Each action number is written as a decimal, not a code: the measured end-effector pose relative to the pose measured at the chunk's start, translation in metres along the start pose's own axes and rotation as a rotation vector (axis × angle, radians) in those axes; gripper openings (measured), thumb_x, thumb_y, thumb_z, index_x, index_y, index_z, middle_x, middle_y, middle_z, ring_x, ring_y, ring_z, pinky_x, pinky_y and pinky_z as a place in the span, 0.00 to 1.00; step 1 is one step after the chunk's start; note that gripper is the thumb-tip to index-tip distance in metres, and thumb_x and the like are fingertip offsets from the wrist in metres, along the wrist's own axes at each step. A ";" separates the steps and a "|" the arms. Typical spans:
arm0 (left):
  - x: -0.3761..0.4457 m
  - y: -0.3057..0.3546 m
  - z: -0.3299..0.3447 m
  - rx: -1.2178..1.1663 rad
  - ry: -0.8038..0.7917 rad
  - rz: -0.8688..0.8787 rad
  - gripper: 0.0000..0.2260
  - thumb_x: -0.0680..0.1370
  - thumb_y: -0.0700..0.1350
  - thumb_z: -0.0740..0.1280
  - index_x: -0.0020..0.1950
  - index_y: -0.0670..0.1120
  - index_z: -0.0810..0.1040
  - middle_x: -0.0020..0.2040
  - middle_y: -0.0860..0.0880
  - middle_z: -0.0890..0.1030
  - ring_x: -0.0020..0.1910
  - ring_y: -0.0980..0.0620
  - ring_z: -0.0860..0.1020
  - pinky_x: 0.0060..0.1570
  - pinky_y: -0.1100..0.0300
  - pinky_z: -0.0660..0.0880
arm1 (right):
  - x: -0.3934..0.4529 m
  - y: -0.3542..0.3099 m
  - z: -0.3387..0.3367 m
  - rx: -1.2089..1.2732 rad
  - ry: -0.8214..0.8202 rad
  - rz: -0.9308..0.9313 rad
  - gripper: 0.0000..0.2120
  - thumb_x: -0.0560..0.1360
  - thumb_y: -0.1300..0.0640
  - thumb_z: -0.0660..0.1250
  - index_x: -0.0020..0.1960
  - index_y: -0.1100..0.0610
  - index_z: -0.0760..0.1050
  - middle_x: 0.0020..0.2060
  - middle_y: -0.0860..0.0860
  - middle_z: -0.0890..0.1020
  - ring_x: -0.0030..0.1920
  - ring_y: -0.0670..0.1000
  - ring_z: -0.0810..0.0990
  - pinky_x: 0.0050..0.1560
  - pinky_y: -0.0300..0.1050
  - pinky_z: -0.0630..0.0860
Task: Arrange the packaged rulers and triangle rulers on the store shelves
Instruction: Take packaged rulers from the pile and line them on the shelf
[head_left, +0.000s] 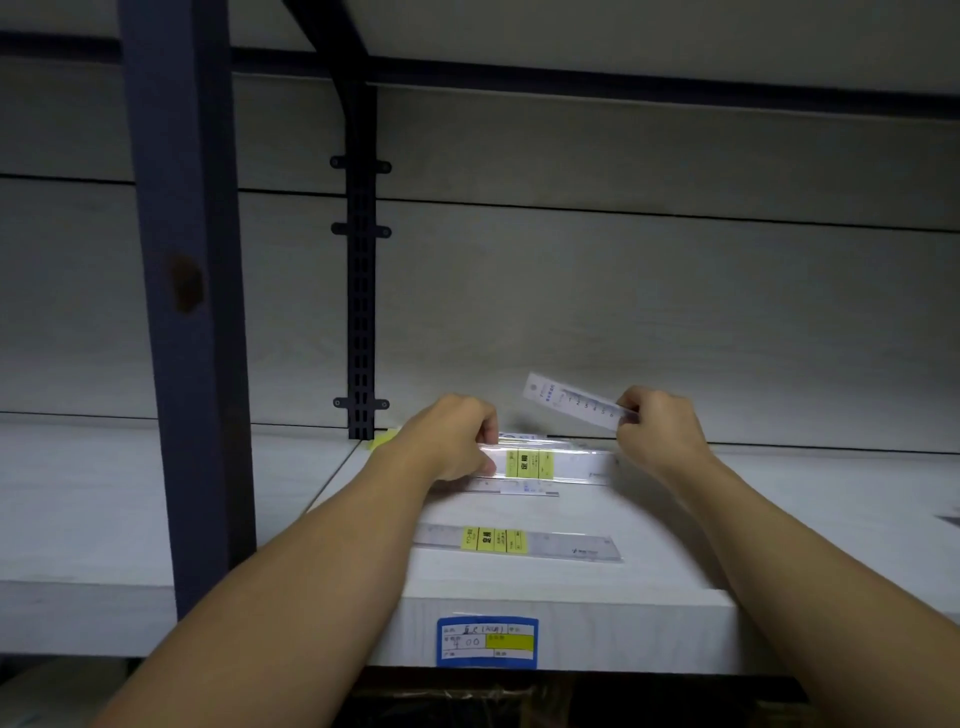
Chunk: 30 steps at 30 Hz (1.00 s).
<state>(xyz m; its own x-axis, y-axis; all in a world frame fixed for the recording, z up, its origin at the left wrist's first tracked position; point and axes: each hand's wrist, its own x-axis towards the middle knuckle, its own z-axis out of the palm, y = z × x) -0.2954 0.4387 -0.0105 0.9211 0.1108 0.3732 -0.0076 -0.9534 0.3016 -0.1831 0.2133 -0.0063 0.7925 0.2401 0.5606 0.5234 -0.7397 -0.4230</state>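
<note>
While both arms reach over the white shelf (649, 525) from the bottom of the frame, the right hand (657, 426) at centre right pinches one end of a small ruler in a clear sleeve (574, 401), which it holds tilted in the air above the shelf, its free end pointing toward the upper left. The left hand (452, 436), just left of centre, has its fingers curled down onto the left end of a stack of packaged rulers (545, 464) with a yellow label, lying flat near the back wall; whether the fingers grip the stack or only press on it cannot be told. A further packaged ruler (519, 543) with the same yellow label lies alone, nearer the front edge, apart from the stack. A blue-bordered price tag (487, 642) sits on the shelf's front face, and a dark slotted bracket (361, 312) runs up the back wall at centre left.

Judged from their appearance, these rulers are light, thin and stiff, while the glossy sleeves are probably slippery and may slide over one another when stacked. A pinch at one short end, as seen on the right, suits lifting; squaring the stack likely calls for fingers on both ends.
</note>
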 end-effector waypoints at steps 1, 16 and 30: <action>0.001 0.000 0.000 -0.021 0.005 0.000 0.10 0.71 0.44 0.78 0.46 0.51 0.78 0.45 0.53 0.76 0.44 0.51 0.77 0.48 0.53 0.78 | 0.001 0.000 -0.003 0.009 0.000 0.006 0.11 0.73 0.66 0.61 0.50 0.57 0.79 0.40 0.54 0.78 0.43 0.59 0.78 0.45 0.50 0.78; 0.009 0.058 -0.036 0.150 0.032 -0.130 0.05 0.74 0.41 0.73 0.44 0.51 0.82 0.38 0.56 0.80 0.41 0.55 0.77 0.41 0.61 0.67 | 0.031 0.093 -0.105 0.013 -0.132 -0.067 0.14 0.69 0.66 0.60 0.48 0.60 0.82 0.44 0.60 0.83 0.48 0.62 0.81 0.46 0.53 0.81; 0.028 0.119 -0.024 0.038 0.088 -0.210 0.06 0.74 0.41 0.70 0.39 0.49 0.84 0.40 0.50 0.84 0.42 0.50 0.80 0.42 0.59 0.74 | 0.015 0.163 -0.162 0.025 -0.916 -0.203 0.09 0.73 0.66 0.70 0.46 0.54 0.85 0.44 0.58 0.85 0.42 0.50 0.80 0.43 0.46 0.76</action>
<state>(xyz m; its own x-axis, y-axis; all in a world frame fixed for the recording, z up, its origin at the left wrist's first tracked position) -0.2796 0.3358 0.0573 0.8635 0.3302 0.3813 0.1967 -0.9165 0.3482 -0.1362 -0.0057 0.0484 0.6175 0.7724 -0.1486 0.6770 -0.6181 -0.3996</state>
